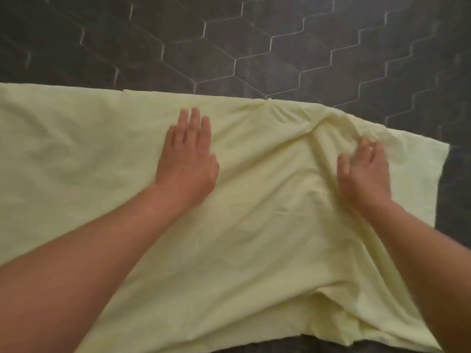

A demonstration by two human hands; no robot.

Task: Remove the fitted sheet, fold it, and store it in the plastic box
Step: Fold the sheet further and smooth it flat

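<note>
Dark hex surface point(254, 34), sheet point(76, 161) L end off-frame.

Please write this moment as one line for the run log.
sheet: spread on dark quilted surface | left hand: flat on sheet | right hand: resting at creased ridge

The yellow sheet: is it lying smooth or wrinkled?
Partly wrinkled: the sheet is flat under the left hand, but folds bunch by the right hand.
</note>
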